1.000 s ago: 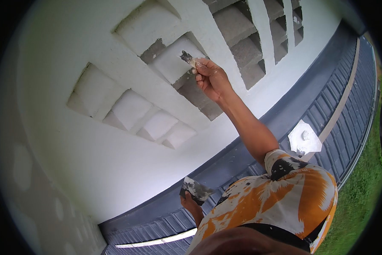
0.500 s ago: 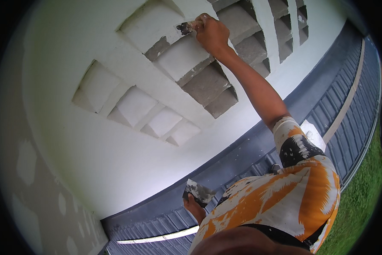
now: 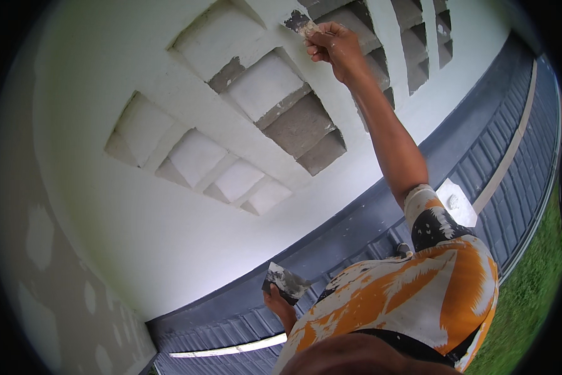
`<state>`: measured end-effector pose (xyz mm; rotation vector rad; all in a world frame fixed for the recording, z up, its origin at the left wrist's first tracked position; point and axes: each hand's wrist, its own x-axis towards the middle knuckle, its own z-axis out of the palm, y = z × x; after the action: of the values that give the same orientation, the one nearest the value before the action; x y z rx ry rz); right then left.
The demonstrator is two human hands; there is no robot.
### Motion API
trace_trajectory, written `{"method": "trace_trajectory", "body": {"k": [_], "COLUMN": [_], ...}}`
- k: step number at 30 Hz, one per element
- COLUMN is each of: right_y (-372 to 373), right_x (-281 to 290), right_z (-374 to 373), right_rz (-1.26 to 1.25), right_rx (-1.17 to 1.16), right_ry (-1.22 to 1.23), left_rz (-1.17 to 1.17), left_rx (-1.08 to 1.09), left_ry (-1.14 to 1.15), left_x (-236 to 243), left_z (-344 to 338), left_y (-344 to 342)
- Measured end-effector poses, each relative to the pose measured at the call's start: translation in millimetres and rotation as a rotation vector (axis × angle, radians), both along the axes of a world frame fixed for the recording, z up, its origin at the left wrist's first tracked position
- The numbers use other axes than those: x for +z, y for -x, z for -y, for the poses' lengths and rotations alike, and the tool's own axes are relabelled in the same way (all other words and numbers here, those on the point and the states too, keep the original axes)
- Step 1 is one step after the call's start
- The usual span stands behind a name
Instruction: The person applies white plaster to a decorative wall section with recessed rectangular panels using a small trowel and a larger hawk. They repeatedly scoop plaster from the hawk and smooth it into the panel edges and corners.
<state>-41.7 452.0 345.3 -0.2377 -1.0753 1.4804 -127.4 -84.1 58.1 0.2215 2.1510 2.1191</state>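
Raised at the white wall (image 3: 196,262), my right hand (image 3: 338,51) pinches a small putty knife (image 3: 298,22). Its flat blade is smeared dark and white and points up and left. The blade is near the plain strip between two columns of recessed openings; I cannot tell if it touches. A half-coated recess (image 3: 267,78) lies just below and left of it, white on its upper panel. Grey bare cement shows in the recess (image 3: 301,122) under that. Low by my body, my left hand (image 3: 279,305) grips a dark flat plate (image 3: 286,282) with white putty on it.
A dark blue-grey tiled roof (image 3: 500,156) runs along the wall's foot. On it, beside my right sleeve, lies a white sheet (image 3: 457,203) with a lump on top. A pale strip (image 3: 231,346) lies at lower left. Grass (image 3: 531,262) shows beyond the roof edge.
My right hand and the putty knife have moved right and slightly down, off the top edge of the half-coated recess. The left hand with the plate has shifted a little left.
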Motion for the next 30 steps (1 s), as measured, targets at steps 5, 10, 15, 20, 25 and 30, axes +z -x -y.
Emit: {"method": "trace_trajectory", "body": {"k": [5, 10, 15, 20, 25, 30], "right_y": [15, 48, 58, 64, 71, 87], "right_x": [10, -56, -74, -63, -52, -58], "right_z": [13, 45, 61, 67, 60, 49], "right_rz": [-0.065, 0.254, 0.290, 0.195, 0.466, 0.456], "right_rx": [0.025, -0.383, -0.615, -0.435, -0.729, -0.793], "right_ry": [0.037, -0.166, -0.154, 0.007, 0.009, 0.062], "left_rz": [0.058, 0.097, 0.047, 0.110, 0.094, 0.057], "left_rx": [-0.014, 0.004, 0.040, 0.048, 0.008, -0.019], "left_ry": [-0.139, -0.127, -0.071, -0.115, -0.132, -0.154], "left_x": [12, -1, -7, 0, -7, -8], "left_z": [-22, -21, -13, -14, -12, -14], "left_y": [-3, -9, -8, -7, -2, 2]}}
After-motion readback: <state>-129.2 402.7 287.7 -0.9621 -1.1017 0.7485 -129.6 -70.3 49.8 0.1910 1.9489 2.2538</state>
